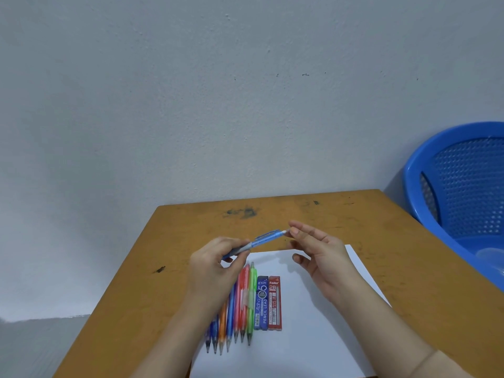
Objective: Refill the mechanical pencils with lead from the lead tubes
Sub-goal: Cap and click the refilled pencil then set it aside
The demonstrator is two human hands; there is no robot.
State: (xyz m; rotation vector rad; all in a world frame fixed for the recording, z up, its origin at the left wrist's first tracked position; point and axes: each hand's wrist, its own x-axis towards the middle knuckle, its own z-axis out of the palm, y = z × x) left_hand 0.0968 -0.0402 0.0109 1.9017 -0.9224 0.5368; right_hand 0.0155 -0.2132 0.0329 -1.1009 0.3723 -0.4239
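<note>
- Head view: the left hand (215, 266) is curled round the grip end of a light blue mechanical pencil (266, 238) and holds it in the air above the table (354, 219).
- The pencil slants from 8 o'clock at the left hand up to 2 o'clock, with its clip on top.
- The right hand (319, 249) pinches the pencil's white end cap (283, 232) between thumb and fingertip. Its other fingers are spread loosely.
- The two hands are apart, joined only by the pencil between them.
- A white sheet of paper (313, 336) lies on the table below the hands, at 6 o'clock in the frame.
- On the sheet, a row of mechanical pencils (237, 309) lies side by side: blue, orange, red-pink and green. Seven tips show, all pointing to 6 o'clock. The left forearm covers part of the row.
- Just beside the green pencil, at its 3 o'clock, lies a blue lead tube (261, 302). It reads "g'soft", "Alpha", "0.5", "2B" and "PENCIL LEAD".
- Touching that tube, at its 3 o'clock, lies a red lead tube (274, 302). It reads "Faster", "2B" and "LEAD"; the finer print is too small to read.
- A blue plastic basket (463, 186) with a perforated wall stands off the table at 3 o'clock.
- Dark smudges mark the tabletop at 12 o'clock from the hands.
</note>
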